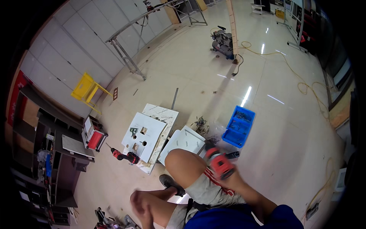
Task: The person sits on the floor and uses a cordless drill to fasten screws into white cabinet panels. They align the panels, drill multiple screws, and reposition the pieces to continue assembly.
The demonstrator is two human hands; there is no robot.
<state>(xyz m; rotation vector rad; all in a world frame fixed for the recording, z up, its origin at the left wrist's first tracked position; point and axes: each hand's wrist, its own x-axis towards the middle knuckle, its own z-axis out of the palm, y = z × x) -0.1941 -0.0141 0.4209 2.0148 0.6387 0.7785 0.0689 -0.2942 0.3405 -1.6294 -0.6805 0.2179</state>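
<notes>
Your left grip (142,209) is beside your left leg, blurred; its opening cannot be determined. Your right grip (234,178) is closed around the red power tool (220,165), right of your right knee. The tool's long axis runs forward and leftward, dark end foremost. The white board (185,142) lies left of that end; the blue bin (239,128) lies ahead, rightward.
</notes>
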